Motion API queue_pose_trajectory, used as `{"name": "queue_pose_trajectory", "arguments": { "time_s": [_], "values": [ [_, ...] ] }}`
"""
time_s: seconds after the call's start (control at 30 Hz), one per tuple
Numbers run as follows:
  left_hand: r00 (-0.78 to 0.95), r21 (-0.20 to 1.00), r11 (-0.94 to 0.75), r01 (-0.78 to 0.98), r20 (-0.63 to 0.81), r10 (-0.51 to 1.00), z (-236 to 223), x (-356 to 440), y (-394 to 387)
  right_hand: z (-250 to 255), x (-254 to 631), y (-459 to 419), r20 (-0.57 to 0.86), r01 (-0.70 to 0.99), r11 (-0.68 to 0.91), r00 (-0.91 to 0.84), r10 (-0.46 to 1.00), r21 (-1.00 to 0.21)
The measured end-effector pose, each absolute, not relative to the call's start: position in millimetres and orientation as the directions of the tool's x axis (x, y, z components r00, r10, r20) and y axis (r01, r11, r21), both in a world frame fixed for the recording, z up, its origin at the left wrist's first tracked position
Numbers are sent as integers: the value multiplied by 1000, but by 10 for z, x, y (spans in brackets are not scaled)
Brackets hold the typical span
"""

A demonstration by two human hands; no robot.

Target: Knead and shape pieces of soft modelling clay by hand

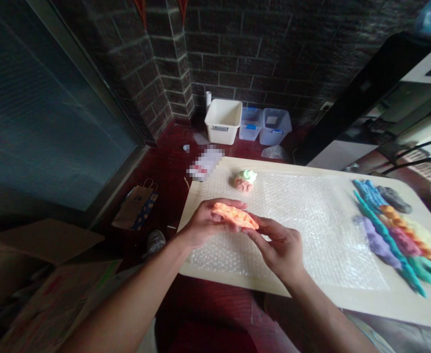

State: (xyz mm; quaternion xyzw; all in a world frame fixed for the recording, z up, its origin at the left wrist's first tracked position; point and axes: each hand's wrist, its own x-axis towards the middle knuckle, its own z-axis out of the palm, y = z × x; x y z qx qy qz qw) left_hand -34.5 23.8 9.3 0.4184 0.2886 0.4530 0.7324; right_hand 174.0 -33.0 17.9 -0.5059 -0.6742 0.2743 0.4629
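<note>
An elongated, lumpy piece of orange modelling clay (235,215) is held over the near left part of the table. My left hand (210,220) grips its left end, thumb below and fingers behind. The fingertips of my right hand (279,242) pinch the right end. Beyond my hands, a small lump of pink clay (243,184) with pale green clay (247,175) on top sits on the bubble wrap (292,211). The bubble wrap lies flat beneath both hands.
Coloured clay pieces lie at the table's right, among them a teal twisted strip (392,245) and a purple lump (379,240). White (223,122) and clear (275,128) bins stand by the wall. A paper bag (134,206) and cardboard box (53,304) are at left.
</note>
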Motion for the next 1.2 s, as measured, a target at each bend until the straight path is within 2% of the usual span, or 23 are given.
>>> {"name": "queue_pose_trajectory", "arguments": {
  "time_s": [0.13,0.3,0.47,0.63,0.77,0.9,1.2],
  "values": [
    [410,874,256,-413,-73,909,104,-331,233,170,1745,-340,333,388,320,-37,942,-864],
    [382,870,258,-421,-88,920,131,-344,247,183,1747,-340,420,487,371,-8,907,-791],
    [390,873,258,-414,-86,917,93,-340,249,163,1733,-332,353,403,338,-41,935,-850],
    [387,901,173,-398,-7,922,69,-311,241,183,1733,-312,391,422,391,-89,916,-818],
    [392,883,215,-418,-39,919,81,-304,231,174,1740,-306,317,418,320,-78,945,-850],
    [402,894,236,-380,-71,913,70,-310,221,141,1728,-297,242,303,255,-80,967,-918],
    [414,900,267,-345,-109,904,111,-303,195,156,1746,-293,238,312,270,-138,961,-911]
  ]
}}
